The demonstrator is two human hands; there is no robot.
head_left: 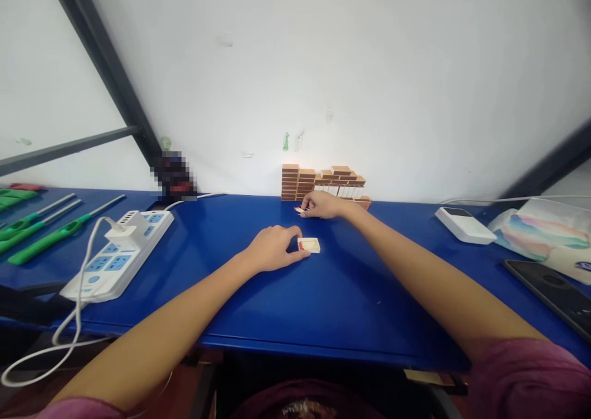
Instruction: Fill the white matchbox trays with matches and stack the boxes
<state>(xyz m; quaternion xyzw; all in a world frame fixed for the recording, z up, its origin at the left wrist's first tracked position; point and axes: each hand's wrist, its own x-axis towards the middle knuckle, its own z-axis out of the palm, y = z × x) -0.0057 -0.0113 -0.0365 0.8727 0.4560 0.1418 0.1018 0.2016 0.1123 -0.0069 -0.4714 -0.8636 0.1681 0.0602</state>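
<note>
An open matchbox tray (pixel 310 245) with red-tipped matches lies on the blue table, and my left hand (pixel 276 248) grips its left end between thumb and fingers. Farther back, my right hand (pixel 322 205) pinches a few red-tipped matches (pixel 299 210) just above or on the table; contact with the surface is unclear. Directly behind my right hand stand stacks of brown-sided matchboxes (pixel 290 183) against the wall, partly hidden by that hand.
A white power strip (pixel 138 247) with a plug and cable lies left, beside green long-necked lighters (pixel 69 231). At the right are a white device (pixel 465 225), a soft pack (pixel 538 228) and a black phone (pixel 551 290).
</note>
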